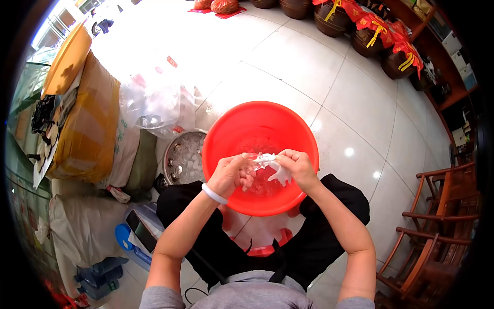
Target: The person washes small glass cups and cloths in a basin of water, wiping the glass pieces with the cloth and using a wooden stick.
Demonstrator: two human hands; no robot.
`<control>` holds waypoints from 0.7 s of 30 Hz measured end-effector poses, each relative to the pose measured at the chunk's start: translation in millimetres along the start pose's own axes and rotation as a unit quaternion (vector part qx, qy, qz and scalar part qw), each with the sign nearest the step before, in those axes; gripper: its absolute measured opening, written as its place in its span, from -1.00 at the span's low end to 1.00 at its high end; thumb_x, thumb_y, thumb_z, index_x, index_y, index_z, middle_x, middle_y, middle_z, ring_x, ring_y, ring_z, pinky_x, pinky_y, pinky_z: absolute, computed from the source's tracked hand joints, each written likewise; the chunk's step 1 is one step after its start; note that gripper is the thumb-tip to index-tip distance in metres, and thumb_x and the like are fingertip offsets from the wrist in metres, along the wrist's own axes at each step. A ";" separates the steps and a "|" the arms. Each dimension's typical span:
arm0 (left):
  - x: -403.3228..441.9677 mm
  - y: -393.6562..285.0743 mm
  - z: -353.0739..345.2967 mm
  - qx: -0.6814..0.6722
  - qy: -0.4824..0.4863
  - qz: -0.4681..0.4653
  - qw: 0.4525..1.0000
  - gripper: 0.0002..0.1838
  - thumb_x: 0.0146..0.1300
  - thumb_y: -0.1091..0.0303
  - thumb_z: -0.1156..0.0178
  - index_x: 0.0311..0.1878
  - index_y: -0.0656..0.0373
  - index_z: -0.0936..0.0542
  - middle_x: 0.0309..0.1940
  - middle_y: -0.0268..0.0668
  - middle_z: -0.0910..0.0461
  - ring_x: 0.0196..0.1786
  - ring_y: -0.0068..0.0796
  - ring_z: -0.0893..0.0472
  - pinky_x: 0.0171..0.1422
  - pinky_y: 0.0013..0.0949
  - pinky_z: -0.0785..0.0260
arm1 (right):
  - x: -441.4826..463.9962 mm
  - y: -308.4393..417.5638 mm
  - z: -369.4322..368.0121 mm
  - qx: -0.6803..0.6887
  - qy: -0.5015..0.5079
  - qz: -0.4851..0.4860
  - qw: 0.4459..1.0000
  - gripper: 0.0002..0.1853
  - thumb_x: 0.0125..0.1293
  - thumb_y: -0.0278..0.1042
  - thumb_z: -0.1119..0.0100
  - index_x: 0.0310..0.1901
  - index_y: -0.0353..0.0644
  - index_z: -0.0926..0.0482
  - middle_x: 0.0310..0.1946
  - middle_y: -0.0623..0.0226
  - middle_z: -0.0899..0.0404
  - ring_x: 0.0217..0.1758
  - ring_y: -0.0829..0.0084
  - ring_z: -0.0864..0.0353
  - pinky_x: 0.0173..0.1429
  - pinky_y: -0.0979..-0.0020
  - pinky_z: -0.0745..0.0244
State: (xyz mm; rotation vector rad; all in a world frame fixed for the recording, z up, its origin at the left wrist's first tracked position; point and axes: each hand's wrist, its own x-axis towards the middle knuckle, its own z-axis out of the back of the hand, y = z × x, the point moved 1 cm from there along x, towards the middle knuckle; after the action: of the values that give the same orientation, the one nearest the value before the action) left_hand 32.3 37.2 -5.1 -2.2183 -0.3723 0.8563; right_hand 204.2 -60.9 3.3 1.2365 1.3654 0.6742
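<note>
Both my hands are over a large red plastic basin between my knees. My left hand, with a white band on its wrist, has its fingers closed around a small clear glass-like piece; its exact kind is hard to make out. My right hand pinches a limp white cloth against the clear piece, and part of the cloth hangs down. Shallow water seems to lie in the bottom of the basin. Left of it, a round metal bowl holds many small clear glassy pieces.
Clear plastic bags lie beyond the metal bowl. A taped carton and sacks stand at left, with a phone near my knee. Wooden chairs are at right; brown jars line the back.
</note>
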 end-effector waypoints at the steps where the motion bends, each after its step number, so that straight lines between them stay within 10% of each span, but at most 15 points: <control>1: 1.4 1.1 3.5 -0.014 -0.011 0.013 1.000 -0.65 0.31 0.17 0.04 -0.16 0.33 -0.48 -0.58 -0.26 -0.49 -0.65 -0.54 -0.48 -0.66 -0.55 -0.29 | 1.0 -2.2 -0.1 0.000 -0.001 0.001 1.000 -0.84 0.20 -0.39 -0.07 -0.33 -0.32 -0.54 -0.55 0.36 -0.50 -0.48 0.62 -0.45 -0.45 0.53 -0.34; 3: 1.9 0.8 5.7 -0.027 -0.023 0.026 0.999 -0.64 0.31 0.15 0.03 -0.16 0.33 -0.48 -0.58 -0.26 -0.49 -0.66 -0.54 -0.47 -0.67 -0.55 -0.28 | 2.1 -3.2 -3.0 -0.264 -0.075 0.303 0.913 -0.86 0.12 -0.44 -0.14 -0.31 -0.31 -0.53 -0.55 0.30 -0.50 -0.47 0.53 -0.53 -0.46 0.49 -0.38; 7: 0.4 1.4 3.6 -0.028 -0.019 0.042 0.999 -0.63 0.31 0.12 0.03 -0.18 0.31 -0.48 -0.60 -0.28 -0.49 -0.69 -0.54 -0.45 -0.72 -0.55 -0.20 | 5.9 -5.3 -3.4 -0.359 -0.060 0.414 0.834 -0.87 0.08 -0.52 -0.19 -0.30 -0.33 -0.55 -0.55 0.35 -0.48 -0.47 0.55 -0.46 -0.36 0.54 -0.37; 13: -1.6 1.4 4.6 0.022 -0.018 0.031 0.999 -0.62 0.32 0.11 0.05 -0.18 0.30 -0.49 -0.59 -0.32 -0.48 -0.69 -0.59 -0.42 -0.72 -0.58 -0.15 | 2.0 -7.2 -5.2 -0.194 -0.009 0.208 0.959 -0.92 0.10 -0.55 -0.12 -0.38 -0.37 -0.57 -0.59 0.33 -0.44 -0.54 0.58 -0.39 -0.46 0.54 -0.26; 21: -4.2 2.3 4.9 0.090 -0.027 0.007 0.996 -0.59 0.33 0.09 0.09 -0.14 0.32 -0.48 -0.59 -0.33 -0.47 -0.67 -0.64 -0.38 -0.71 -0.63 -0.11 | 4.6 -2.3 -5.2 -0.199 0.003 0.215 0.956 -0.90 0.07 -0.52 -0.15 -0.38 -0.37 -0.59 -0.60 0.33 -0.49 -0.53 0.59 -0.43 -0.43 0.55 -0.29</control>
State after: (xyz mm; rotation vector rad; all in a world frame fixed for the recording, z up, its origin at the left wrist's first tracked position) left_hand 26.0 36.1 -7.3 -2.0362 -0.2938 0.9220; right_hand 199.5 -56.0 0.8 1.2026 0.9038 1.1944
